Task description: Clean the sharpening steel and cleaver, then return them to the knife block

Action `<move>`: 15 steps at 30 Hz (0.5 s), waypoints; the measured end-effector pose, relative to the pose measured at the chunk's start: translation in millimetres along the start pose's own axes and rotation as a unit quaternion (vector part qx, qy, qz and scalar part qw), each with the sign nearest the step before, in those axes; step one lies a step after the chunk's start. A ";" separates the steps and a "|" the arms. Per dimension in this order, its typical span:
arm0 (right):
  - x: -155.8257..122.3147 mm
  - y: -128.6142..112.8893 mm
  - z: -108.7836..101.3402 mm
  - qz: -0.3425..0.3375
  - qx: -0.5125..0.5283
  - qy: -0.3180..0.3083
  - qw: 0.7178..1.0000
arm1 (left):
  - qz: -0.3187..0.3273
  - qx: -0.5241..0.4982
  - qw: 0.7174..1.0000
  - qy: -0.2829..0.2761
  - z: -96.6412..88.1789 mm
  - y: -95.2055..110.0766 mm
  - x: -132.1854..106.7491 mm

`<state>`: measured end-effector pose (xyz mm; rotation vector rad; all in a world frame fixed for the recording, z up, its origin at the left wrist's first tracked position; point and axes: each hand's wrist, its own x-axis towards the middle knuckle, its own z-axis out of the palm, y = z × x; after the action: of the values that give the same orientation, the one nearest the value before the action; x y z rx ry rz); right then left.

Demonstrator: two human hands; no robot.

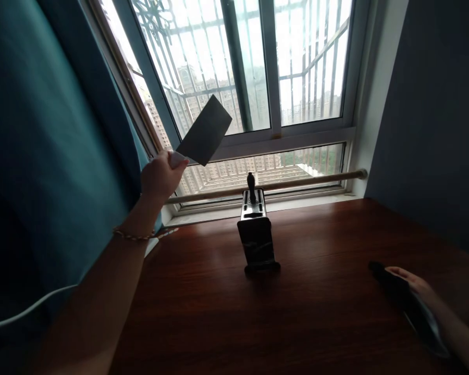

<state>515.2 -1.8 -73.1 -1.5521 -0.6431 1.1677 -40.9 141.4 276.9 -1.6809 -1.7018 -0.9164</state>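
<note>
My left hand [162, 174] is raised in front of the window, fingers wrapped round the pale handle of a cleaver [207, 133]. Its broad blade tilts up to the right. A knife block [256, 242] with a slotted top stands on the table, and one black-handled utensil [251, 187] sticks up from it. At the lower right, my right hand [412, 284] grips a long dark object [398, 297] with a lighter edge, low over the table. Blur and shade hide its exact kind. Both hands are apart from the block.
The reddish-brown wooden table [316, 312] reaches to a barred window [250, 62]. A horizontal rail [308, 182] crosses the window's lower part. On the left hang blue curtains [54, 130], with a white cable [31, 308] below. A dark wall [433, 125] stands at the right.
</note>
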 end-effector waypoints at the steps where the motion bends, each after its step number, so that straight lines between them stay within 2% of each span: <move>1: -4.7 -2.2 2.9 -0.002 -0.002 0.004 1.000 | -0.003 0.042 0.999 0.000 2.7 -4.2 5.0; 4: -10.3 -4.2 6.1 0.007 0.005 0.007 1.000 | -0.005 0.138 0.990 -0.022 8.7 -17.1 22.7; 7: -3.8 1.5 2.6 0.017 0.029 -0.004 0.999 | 0.033 0.189 0.980 -0.043 12.0 -29.8 42.8; 11: 11.0 11.1 -4.6 0.027 0.034 0.006 0.999 | 0.139 0.188 0.972 -0.029 15.1 -40.3 61.3; 15: 15.9 9.4 -5.2 0.071 0.044 0.013 0.996 | 0.238 0.164 0.957 -0.022 16.2 -37.4 68.9</move>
<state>524.5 6.7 -87.6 -1.5568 -0.4635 1.2622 -80.2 196.9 319.1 -1.7700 -1.2938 -0.3524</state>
